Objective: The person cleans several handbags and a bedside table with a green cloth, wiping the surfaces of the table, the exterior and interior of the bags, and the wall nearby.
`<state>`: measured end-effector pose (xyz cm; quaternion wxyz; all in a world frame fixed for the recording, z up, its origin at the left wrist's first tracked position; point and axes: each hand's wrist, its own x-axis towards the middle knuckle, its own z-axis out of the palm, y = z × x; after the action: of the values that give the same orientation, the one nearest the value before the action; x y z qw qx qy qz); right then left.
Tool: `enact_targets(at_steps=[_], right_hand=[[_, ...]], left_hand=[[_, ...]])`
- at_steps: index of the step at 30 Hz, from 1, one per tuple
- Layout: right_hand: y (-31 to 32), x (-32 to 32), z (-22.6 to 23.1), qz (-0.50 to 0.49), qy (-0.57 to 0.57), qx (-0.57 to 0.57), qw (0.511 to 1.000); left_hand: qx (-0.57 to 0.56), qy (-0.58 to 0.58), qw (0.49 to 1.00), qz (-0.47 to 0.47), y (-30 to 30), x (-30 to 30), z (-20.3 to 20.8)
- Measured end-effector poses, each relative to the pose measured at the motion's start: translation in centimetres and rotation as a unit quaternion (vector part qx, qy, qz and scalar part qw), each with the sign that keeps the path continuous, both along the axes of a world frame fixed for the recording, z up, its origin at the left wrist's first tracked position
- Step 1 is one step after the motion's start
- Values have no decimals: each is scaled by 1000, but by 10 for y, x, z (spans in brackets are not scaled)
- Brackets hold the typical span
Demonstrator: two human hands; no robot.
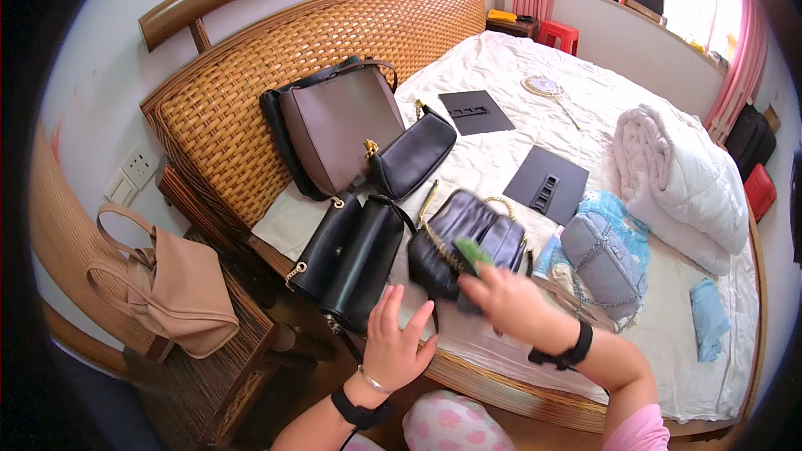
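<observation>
My right hand (508,302) is closed round a small green thing (474,252), too blurred to name, and holds it against the front of a black quilted handbag (468,219) with a gold chain. Below a smooth black handbag (363,263), my left hand (391,341) is open with its fingers spread and nothing in it. A second slim black bag (327,242) leans beside that one, with gold rings on its strap. Farther back are a black shoulder bag (415,153) and a large taupe bag (344,127) against the headboard.
A tan tote (185,291) rests on a wooden bedside stand at the left. Two dark flat panels (476,112) and a hand fan (543,85) lie on the white bed. A grey-blue chain bag (603,255), a folded quilt (681,175) and a blue cloth (708,317) are at the right.
</observation>
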<state>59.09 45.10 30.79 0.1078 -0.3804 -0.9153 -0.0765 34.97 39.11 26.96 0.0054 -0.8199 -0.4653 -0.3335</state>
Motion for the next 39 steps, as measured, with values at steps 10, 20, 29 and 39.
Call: enact_targets(at_steps=[10,20,29,39], right_hand=[[-7,0,-4,9,65,-31,997],[57,-23,-41,76,17,-98,992],[68,-22,-44,105,78,-90,987],[76,-13,-49,41,51,-82,994]], left_hand=[[-83,123,989,-29,-26,-5,-29],[-87,188,976,-62,-30,1,-33],[-138,186,972,-49,-40,0,-20],[-124,214,967,-59,-40,-1,-19]])
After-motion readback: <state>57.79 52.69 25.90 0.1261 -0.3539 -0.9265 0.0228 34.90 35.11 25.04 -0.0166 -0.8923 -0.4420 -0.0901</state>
